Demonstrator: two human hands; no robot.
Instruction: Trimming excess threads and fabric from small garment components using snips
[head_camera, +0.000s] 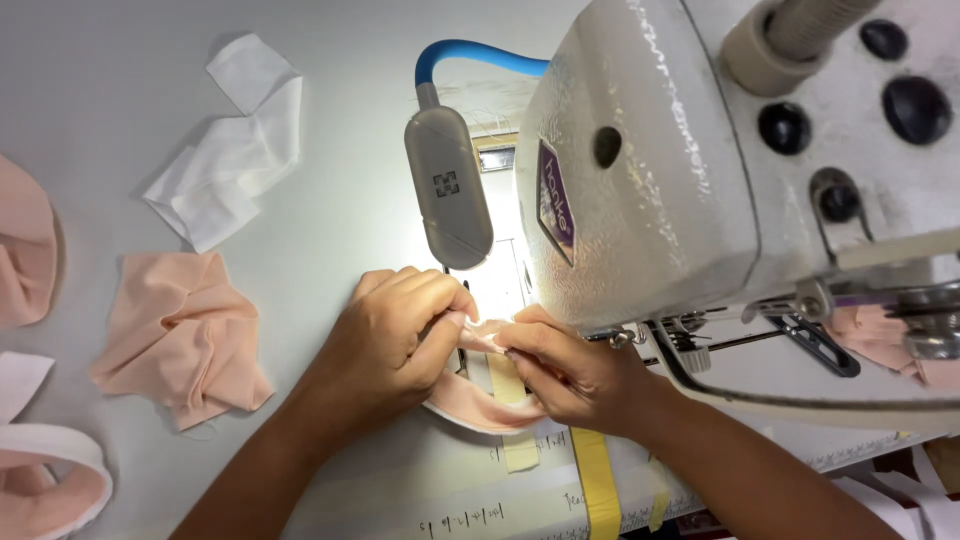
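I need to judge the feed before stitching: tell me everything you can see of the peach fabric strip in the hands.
The peach fabric strip is a narrow band of soft, knit-looking cloth, pale peach. It curves in a loop on the white table below the sewing machine head. The left hand and right hand pinch its upper end together near the needle area; its lower curve lies over beige tape.
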